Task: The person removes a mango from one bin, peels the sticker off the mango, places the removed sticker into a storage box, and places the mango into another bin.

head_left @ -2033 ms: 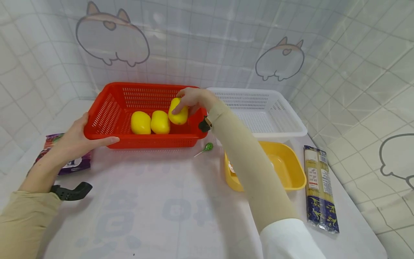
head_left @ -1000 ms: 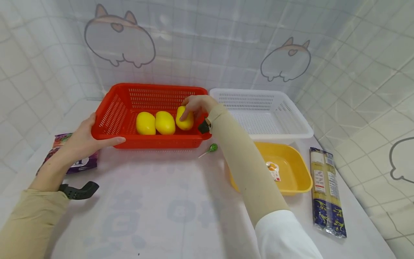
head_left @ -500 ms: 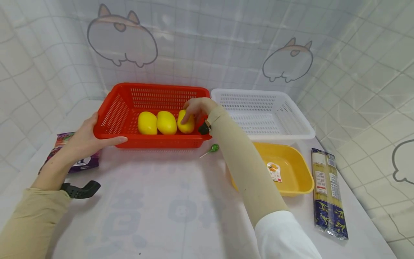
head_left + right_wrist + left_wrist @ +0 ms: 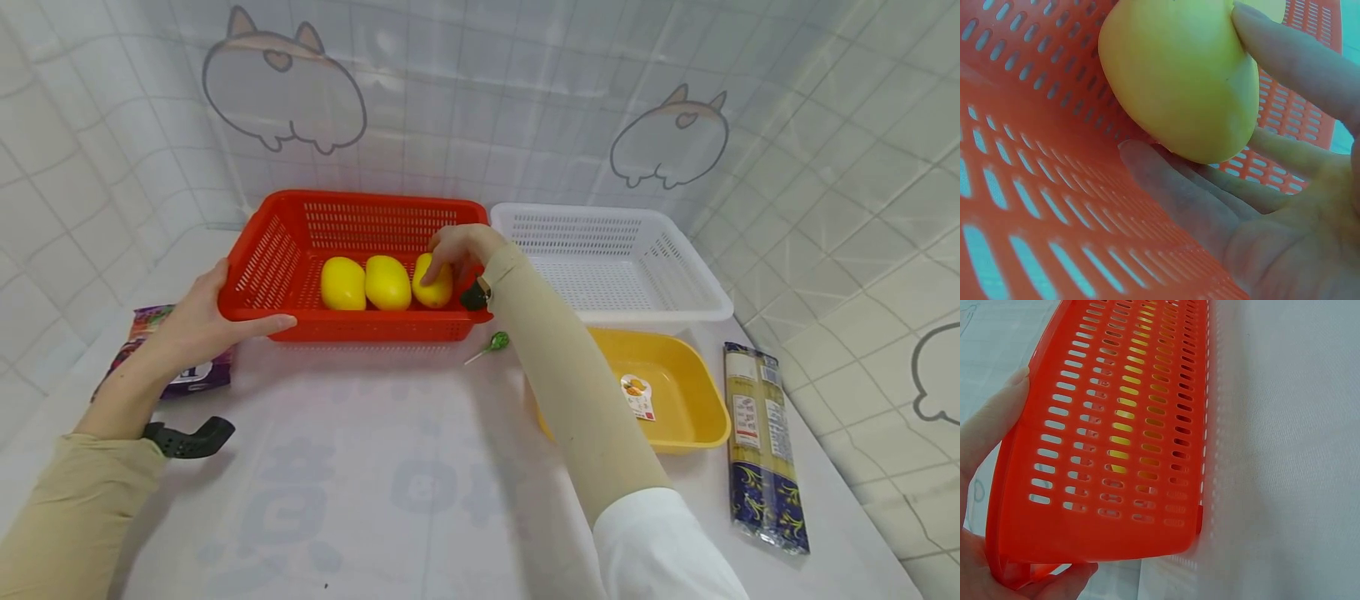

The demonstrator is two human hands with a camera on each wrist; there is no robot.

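Note:
In the head view, a red plastic basket [image 4: 360, 327] with slotted walls has three yellow mangoes in a row inside it. My left hand [image 4: 183, 325] grips its near left corner, thumb along the front rim; the left wrist view shows the thumb [image 4: 1004, 412] against the rim and fingertips under the corner. My right hand [image 4: 461, 246] reaches into the right end and holds the rightmost mango [image 4: 432, 287], low beside the middle mango [image 4: 387, 283]. The left mango [image 4: 343, 285] sits beyond that one. In the right wrist view, thumb and fingers surround the held mango [image 4: 1179, 75].
Right of the red basket stands a white basket [image 4: 607, 315]. A yellow basin [image 4: 686, 392] is partly behind my right forearm. A green lollipop [image 4: 498, 341] lies in front, a spaghetti pack [image 4: 763, 446] at the right, and a purple packet [image 4: 198, 379] behind my left wrist.
My right hand has moved down with the mango, from above the row to the basket's right end. The last half second shows almost no movement. My left hand keeps its grip on the corner.

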